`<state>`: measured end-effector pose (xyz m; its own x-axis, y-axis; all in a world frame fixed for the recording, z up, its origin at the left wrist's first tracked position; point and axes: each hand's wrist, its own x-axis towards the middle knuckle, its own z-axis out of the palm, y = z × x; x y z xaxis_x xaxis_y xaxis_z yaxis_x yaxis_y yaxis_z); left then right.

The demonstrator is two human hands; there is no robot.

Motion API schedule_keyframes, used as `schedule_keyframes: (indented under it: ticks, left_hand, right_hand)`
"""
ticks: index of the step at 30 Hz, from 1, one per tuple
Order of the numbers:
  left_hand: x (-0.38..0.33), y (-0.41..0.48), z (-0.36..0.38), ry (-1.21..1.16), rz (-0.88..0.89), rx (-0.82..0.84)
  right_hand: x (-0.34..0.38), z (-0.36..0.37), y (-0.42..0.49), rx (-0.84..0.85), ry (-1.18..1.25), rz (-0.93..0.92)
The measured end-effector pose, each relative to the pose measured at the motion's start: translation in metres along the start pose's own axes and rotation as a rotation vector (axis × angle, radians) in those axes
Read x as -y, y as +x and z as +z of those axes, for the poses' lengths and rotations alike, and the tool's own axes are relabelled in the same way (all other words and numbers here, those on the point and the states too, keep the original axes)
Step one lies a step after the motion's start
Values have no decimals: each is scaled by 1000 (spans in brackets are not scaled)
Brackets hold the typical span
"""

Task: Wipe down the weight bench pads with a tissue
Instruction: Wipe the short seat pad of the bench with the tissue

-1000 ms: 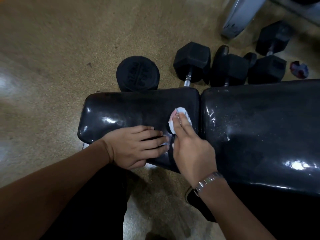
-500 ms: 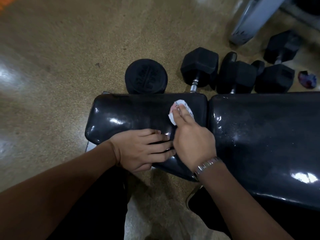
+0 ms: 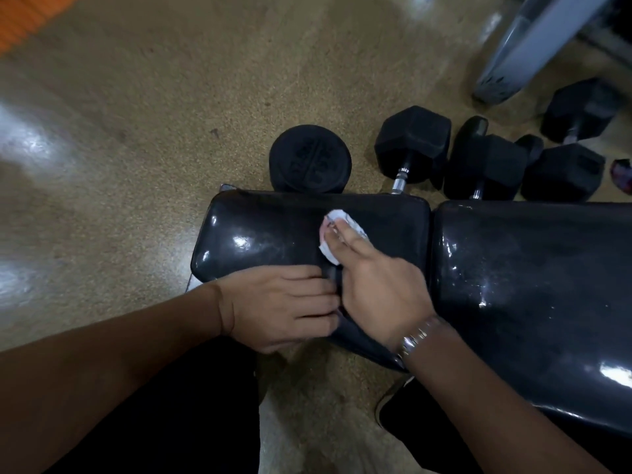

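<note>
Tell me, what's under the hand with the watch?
A white tissue, pressed flat on the small black bench pad by the right hand. Its edges peek out around the fingers; the middle is covered, so I can't see it.

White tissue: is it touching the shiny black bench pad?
Touching. Head view: the right hand presses the crumpled white tissue onto the small shiny black bench pad.

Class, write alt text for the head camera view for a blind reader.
Seen from above, a person's right hand presses a white tissue against the smaller black bench pad, while the left hand rests on that pad's near edge. A longer black pad lies to the right, and black dumbbells sit on the tan floor beyond the bench.
</note>
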<state>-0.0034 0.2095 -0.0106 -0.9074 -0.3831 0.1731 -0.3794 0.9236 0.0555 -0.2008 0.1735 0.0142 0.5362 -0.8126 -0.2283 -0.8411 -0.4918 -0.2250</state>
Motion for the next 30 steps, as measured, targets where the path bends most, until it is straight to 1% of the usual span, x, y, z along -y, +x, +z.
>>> schedule_keyframes:
  ticks: [1,2,3,4,6,8,9,10,11,13,16,18,22,25,28,30]
  left_hand:
    - [4,-8,-6,-16,-51,-39]
    - [11,-18,-12,-19,-138,-77]
    - [20,-29,-15,-12,-267,-123]
    - [29,-39,-16,-11,-438,-182]
    - [44,-51,-12,-55,-858,-327]
    - [51,-50,-4,-138,-1255,-451]
    - [53,-46,1,-193,-1392,-484]
    - [54,-41,5,-255,-1468,-487]
    - [55,-37,9,-308,-1489,-465]
    - [56,-32,17,-356,-1461,-380]
    - [58,-32,24,-246,-1417,-274]
    - [59,-33,27,-182,-1406,-243]
    - [60,-35,31,-143,-1407,-246]
    - [61,-36,32,-136,-1406,-252]
    - [60,-34,31,-135,-1419,-273]
    - [59,-34,31,-148,-1429,-271]
  right_hand:
    - [-6,-1,-9,-28,-30,-1]
    - [-14,-1,-15,-79,-53,16]
    - [-19,-3,-16,-119,-64,46]
    - [-22,-3,-12,-135,-66,85]
    - [-12,-1,1,-139,-47,137]
    - [11,4,10,-117,-31,126]
    - [21,7,9,-104,-39,94]
    - [25,10,3,-98,-47,65]
    - [26,13,-4,-87,-48,50]
    - [19,15,-19,-71,-41,56]
    - [11,13,-14,-129,-51,91]
    - [22,13,2,-122,-25,115]
    - [53,19,9,-136,-3,60]
    - [40,21,-12,-103,-28,30]
    - [24,11,-3,-169,-41,117]
    - [31,10,18,-125,-17,173]
